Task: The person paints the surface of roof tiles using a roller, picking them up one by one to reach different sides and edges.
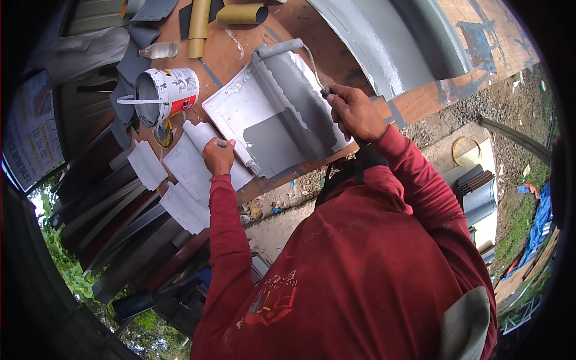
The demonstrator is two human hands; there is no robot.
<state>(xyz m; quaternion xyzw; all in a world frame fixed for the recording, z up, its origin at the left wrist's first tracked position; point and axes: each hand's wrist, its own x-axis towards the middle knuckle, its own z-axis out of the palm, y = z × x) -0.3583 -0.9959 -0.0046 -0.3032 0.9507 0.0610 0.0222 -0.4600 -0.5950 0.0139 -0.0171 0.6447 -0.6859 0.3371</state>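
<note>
A white ridged roof panel (240,105) lies on the brown wooden bench (223,55), and much of it is coated in wet grey paint. My right hand (355,113) grips the handle of a paint roller at the panel's right edge. The grey roller sleeve (279,48) rests at the panel's far end. My left hand (218,156) is closed on the panel's near left edge, holding it down. Both arms are in red sleeves.
A white paint can (167,90) with grey paint stands left of the panel, and a small bottle (159,50) lies beyond it. Unpainted white pieces (191,171) lie near my left hand. A large grey painted curved sheet (390,42) and cardboard tubes (242,13) lie farther away. Gravel ground (480,102) borders the bench.
</note>
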